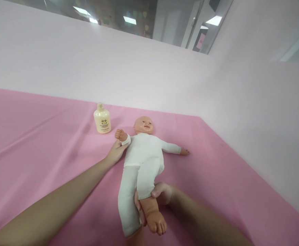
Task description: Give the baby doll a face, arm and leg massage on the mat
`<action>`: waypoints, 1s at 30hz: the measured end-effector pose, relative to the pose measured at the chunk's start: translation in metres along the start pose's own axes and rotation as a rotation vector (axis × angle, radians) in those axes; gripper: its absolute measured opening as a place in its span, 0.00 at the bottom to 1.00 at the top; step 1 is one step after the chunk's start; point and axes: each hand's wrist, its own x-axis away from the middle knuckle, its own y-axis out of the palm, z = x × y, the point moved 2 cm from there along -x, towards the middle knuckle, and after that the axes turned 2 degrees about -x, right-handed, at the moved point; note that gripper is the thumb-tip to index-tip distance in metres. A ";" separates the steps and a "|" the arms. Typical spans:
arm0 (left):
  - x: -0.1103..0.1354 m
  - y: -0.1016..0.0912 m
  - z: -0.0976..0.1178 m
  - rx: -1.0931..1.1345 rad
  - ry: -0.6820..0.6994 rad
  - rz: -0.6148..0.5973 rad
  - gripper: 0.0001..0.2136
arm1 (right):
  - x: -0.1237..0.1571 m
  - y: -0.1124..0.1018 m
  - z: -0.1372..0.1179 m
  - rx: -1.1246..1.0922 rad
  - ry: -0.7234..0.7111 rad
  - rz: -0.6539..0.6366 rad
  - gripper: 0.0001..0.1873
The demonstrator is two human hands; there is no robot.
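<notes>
A baby doll (143, 150) in a white long-sleeved top and white trousers lies on its back, head toward the wall. My left hand (115, 152) is closed round the doll's arm on the left, near the sleeve; some of its fingers are hidden behind that arm. My right hand (162, 193) is wrapped around the doll's leg on the right, just above the bare foot (156, 222). That leg is bent and raised, its thigh over the lower belly. The other leg lies extended toward me. The doll's other arm stretches out to the right.
A pale yellow pump bottle (102, 119) stands upright left of the doll's head. Pink cloth (49, 136) covers the surface, with a few creases at left. A white wall (88, 61) rises behind and at right, with a window (139, 20) above.
</notes>
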 end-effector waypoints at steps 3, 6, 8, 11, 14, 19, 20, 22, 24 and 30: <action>-0.001 0.000 -0.003 0.041 -0.025 0.010 0.22 | 0.000 0.003 0.001 0.015 0.011 -0.016 0.25; 0.000 0.000 -0.001 0.017 -0.014 0.010 0.21 | 0.000 0.007 -0.001 0.009 -0.012 -0.074 0.25; 0.001 0.001 0.003 -0.013 0.004 -0.007 0.19 | 0.000 0.008 -0.003 0.003 -0.006 -0.081 0.25; 0.003 0.002 0.007 -0.065 0.024 -0.035 0.18 | 0.000 0.006 -0.003 0.000 0.032 -0.038 0.27; 0.004 0.002 0.008 -0.124 0.047 -0.049 0.17 | 0.000 0.002 0.000 -0.016 0.023 -0.003 0.29; 0.004 0.004 0.012 -0.250 0.175 -0.090 0.15 | 0.003 -0.009 0.002 -0.068 -0.061 0.056 0.34; 0.005 0.004 0.014 -0.272 0.212 -0.096 0.14 | 0.005 -0.010 0.001 -0.069 -0.073 0.092 0.35; 0.006 0.006 0.018 -0.304 0.276 -0.097 0.13 | 0.007 -0.009 -0.004 -0.068 -0.096 0.171 0.36; 0.007 0.007 0.022 -0.327 0.310 -0.101 0.12 | 0.009 -0.005 -0.011 -0.071 -0.105 0.200 0.36; 0.007 0.007 0.024 -0.358 0.330 -0.106 0.13 | 0.011 0.003 -0.021 -0.066 -0.099 0.246 0.36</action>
